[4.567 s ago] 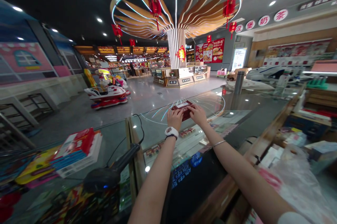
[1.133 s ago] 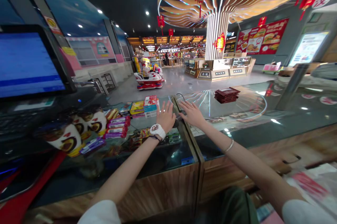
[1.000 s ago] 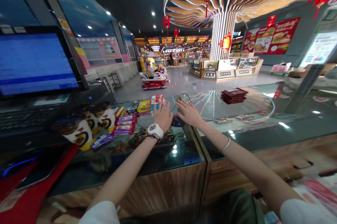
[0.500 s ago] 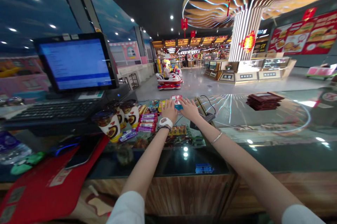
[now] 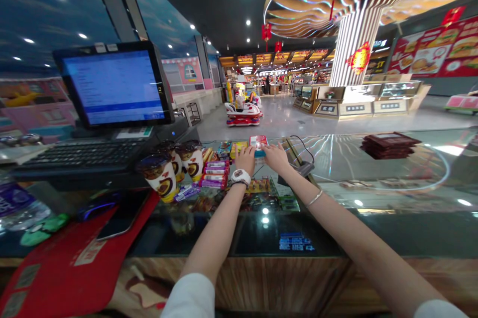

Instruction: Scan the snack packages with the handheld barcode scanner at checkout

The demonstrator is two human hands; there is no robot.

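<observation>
Both hands had travelled leftward along the glass counter (image 5: pixel 336 228) since the earliest frame, away from the dark red stack of packs (image 5: pixel 388 144) they had been pressing then, and had closed on the red and blue box (image 5: pixel 259 145). That box lay flat on the counter, at the far end of the snack row, just beyond the fingertips. With the box as landmark: the left hand (image 5: pixel 245 159), with a white watch at its wrist, sat at the box's near left corner, fingers loosely spread and touching it. The right hand (image 5: pixel 276 156), with a thin bracelet behind it, rested at the box's near right edge, fingers extended; whether either hand truly gripped the box could not be told. Left of the box lay purple candy bars (image 5: pixel 214 175), then chocolate cups (image 5: pixel 160 178), then the monitor (image 5: pixel 112 83) above a keyboard (image 5: pixel 82 154). Right of the box sat a barcode scanner (image 5: pixel 298 169).
</observation>
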